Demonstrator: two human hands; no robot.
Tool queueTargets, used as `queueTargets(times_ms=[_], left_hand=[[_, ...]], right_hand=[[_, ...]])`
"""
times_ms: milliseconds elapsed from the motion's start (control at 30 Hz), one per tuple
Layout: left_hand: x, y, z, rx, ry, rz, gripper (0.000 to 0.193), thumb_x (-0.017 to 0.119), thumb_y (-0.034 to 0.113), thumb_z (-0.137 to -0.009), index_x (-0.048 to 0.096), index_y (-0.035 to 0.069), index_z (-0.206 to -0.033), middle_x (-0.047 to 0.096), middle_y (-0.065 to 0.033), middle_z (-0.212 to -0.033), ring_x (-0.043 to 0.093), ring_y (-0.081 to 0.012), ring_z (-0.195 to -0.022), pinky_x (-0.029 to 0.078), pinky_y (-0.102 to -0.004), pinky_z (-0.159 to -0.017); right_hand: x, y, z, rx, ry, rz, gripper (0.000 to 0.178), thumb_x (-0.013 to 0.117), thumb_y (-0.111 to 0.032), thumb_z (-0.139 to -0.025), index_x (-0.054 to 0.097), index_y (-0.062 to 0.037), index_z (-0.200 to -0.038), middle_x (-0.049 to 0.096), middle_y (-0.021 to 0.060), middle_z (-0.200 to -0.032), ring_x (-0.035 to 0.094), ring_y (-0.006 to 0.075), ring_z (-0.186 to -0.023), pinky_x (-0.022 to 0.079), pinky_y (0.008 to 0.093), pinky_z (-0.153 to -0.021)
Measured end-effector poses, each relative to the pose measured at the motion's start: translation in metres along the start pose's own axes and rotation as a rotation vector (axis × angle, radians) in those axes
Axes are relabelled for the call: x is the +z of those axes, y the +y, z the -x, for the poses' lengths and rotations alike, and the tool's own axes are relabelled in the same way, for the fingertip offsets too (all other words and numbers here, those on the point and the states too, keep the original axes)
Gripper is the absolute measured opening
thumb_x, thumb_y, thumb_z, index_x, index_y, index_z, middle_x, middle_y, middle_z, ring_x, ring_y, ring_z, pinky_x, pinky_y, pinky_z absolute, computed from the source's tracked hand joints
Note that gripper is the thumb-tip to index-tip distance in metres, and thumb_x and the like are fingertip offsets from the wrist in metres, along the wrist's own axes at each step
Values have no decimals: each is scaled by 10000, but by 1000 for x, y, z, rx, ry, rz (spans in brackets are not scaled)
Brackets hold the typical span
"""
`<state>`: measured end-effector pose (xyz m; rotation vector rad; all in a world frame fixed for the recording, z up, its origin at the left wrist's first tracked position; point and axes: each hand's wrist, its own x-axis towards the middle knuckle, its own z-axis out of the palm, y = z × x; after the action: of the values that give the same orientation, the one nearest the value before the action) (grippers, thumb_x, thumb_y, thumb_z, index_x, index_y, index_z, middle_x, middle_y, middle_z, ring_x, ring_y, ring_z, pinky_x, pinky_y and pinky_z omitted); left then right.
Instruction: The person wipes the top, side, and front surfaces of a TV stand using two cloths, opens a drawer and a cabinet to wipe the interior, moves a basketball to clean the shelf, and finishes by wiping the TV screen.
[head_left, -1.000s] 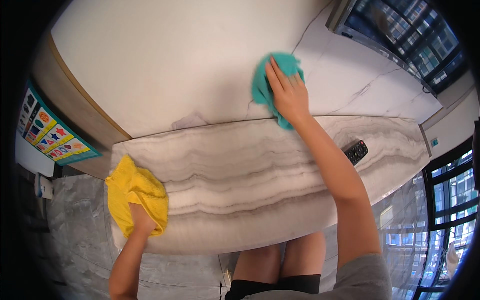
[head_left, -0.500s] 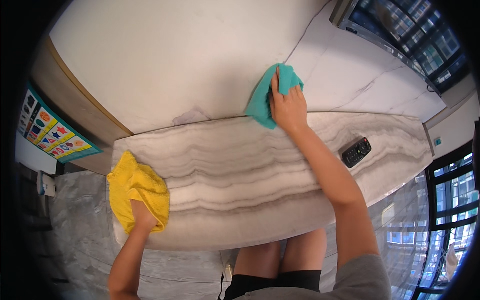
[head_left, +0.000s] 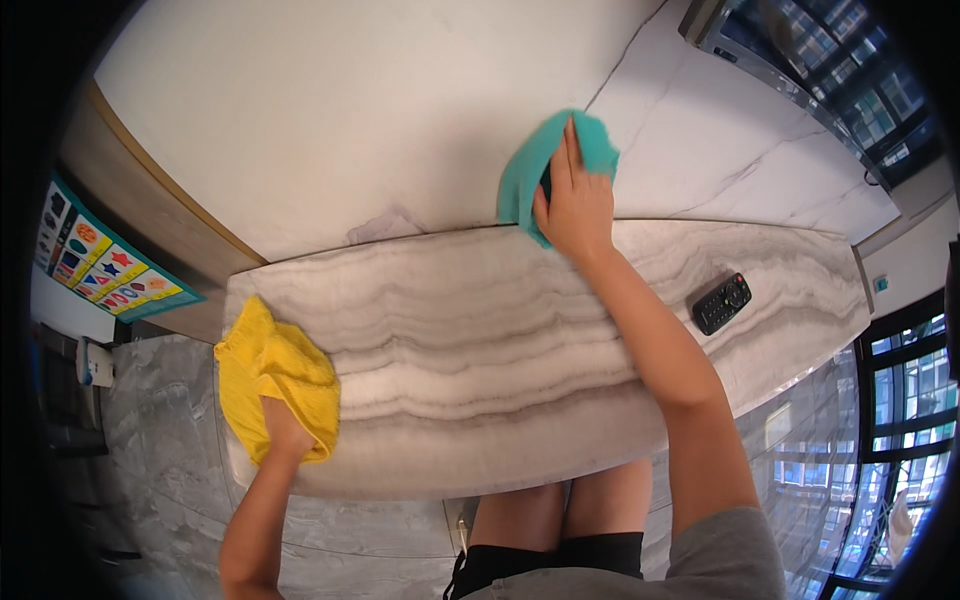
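My right hand (head_left: pixel 578 215) presses a teal cloth (head_left: pixel 522 180) against the pale wall, just above the back edge of the marbled tabletop (head_left: pixel 470 350). Its fingers point up over the cloth, and the thumb lies along the near side. A dark patch shows between thumb and fingers; I cannot make out what it is. At the tabletop's left end, my left hand (head_left: pixel 287 432) is tucked into a crumpled yellow cloth (head_left: pixel 275 360) lying on the surface. The cloth's folds cover its fingers, so their grip is hidden.
A black remote control (head_left: pixel 721 303) lies on the right part of the tabletop. Above it, a dark screen (head_left: pixel 830 80) juts from the wall. A colourful chart with shapes (head_left: pixel 110 262) hangs at the left. Beyond the rounded front edge are my legs and the grey floor (head_left: pixel 160 430).
My right hand has shifted slightly upward on the wall, and the teal cloth has spread out above its fingers. The left hand and the yellow cloth have stayed in place.
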<state>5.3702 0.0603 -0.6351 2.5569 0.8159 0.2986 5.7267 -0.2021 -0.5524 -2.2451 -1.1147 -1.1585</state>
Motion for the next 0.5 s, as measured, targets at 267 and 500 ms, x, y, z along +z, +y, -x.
queueTargets(times_ms=[267, 500], left_hand=[[6, -4, 1, -40, 67, -8, 620, 561, 383, -759, 403, 69, -1270, 410, -149, -1294, 336, -328, -1201, 209, -406, -1023], [-11, 33, -3, 81, 2, -229, 562, 548, 392, -757, 461, 74, -1211, 456, -135, -1245, 372, -318, -1168, 235, -413, -1003]], right_hand=[[-4, -38, -117, 81, 216, 61, 706, 556, -341, -764, 272, -98, -1362, 248, 122, -1419, 361, 291, -1210, 163, 572, -990], [101, -127, -71, -603, 128, -107, 466, 456, -225, -848, 402, -191, -1309, 394, -36, -1345, 428, 152, -1182, 349, 432, -958]])
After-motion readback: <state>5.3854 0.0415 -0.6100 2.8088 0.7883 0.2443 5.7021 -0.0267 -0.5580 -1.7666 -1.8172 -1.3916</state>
